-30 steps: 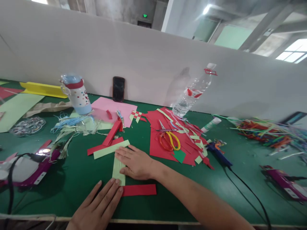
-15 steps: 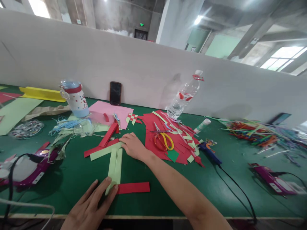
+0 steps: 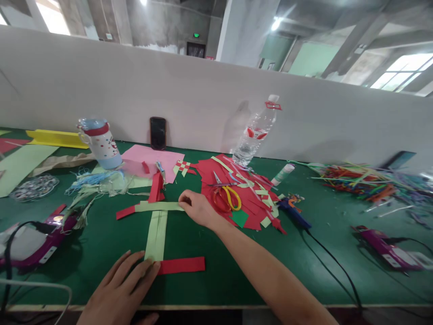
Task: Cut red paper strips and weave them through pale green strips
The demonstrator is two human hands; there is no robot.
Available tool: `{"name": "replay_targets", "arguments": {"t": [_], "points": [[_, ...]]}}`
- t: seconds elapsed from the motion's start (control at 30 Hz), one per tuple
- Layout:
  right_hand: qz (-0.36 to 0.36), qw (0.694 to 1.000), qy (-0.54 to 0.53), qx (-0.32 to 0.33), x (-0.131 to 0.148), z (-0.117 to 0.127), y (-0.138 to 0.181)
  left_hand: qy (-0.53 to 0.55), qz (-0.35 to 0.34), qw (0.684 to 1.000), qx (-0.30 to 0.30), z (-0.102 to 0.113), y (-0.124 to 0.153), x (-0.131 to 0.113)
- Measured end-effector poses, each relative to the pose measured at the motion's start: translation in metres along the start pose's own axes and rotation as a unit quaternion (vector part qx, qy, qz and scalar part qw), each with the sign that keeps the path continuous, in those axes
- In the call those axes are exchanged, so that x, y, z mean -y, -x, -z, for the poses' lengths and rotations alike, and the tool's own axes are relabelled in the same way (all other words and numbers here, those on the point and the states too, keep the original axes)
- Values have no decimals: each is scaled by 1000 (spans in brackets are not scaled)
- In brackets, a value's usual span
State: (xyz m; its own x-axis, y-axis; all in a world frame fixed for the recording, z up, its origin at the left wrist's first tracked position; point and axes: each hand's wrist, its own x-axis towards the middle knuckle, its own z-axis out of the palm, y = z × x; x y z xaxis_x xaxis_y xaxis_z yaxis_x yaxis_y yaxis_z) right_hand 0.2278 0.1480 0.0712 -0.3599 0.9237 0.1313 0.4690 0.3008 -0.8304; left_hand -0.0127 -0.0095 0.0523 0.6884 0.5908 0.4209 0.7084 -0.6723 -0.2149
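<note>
My left hand (image 3: pixel 119 289) lies flat on the green table near its front edge, fingertips pressing the near end of an upright light green paper strip (image 3: pixel 156 234). A red strip (image 3: pixel 181 265) lies just right of those fingertips. My right hand (image 3: pixel 198 208) is closed in a pinch on the right end of a second light green strip (image 3: pixel 158 206) that lies crosswise over the far end of the first. A red strip (image 3: pixel 126 211) sticks out from under it at the left.
Red-and-yellow scissors (image 3: pixel 227 196) rest on red paper scraps (image 3: pixel 250 198). A plastic water bottle (image 3: pixel 255 133), a dotted drinking bottle (image 3: pixel 99 143), a phone (image 3: pixel 157 132), pink paper (image 3: pixel 149 159), a blue glue gun (image 3: pixel 295 210) with cable, purple tools (image 3: pixel 385 248) and coloured sticks (image 3: pixel 368 183) surround them.
My right hand slid off the upright green strip to the far end and took hold of the crosswise green strip, turning it level. My left hand stayed on the near end.
</note>
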Motion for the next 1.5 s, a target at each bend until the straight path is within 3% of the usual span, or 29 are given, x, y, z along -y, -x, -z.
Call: {"name": "replay_targets", "arguments": {"t": [0.23,0.47,0.8,0.97,1.2,1.5], "points": [[-74,981,-177,-8,-13,7,54,10,77,997,29,-3,2,-9],[-97,959,-267,-20,-21,8,58,19,69,997,25,-5,-12,-13],[-109,960,-259,20,-20,6,65,99,78,988,88,-13,5,9],[-109,963,-247,25,-20,5,65,75,49,993,73,-14,8,13],[-100,967,-233,28,-21,5,64,130,146,978,69,-10,-2,7],[-104,970,-218,36,-20,5,66,140,166,971,96,-17,2,5]]}}
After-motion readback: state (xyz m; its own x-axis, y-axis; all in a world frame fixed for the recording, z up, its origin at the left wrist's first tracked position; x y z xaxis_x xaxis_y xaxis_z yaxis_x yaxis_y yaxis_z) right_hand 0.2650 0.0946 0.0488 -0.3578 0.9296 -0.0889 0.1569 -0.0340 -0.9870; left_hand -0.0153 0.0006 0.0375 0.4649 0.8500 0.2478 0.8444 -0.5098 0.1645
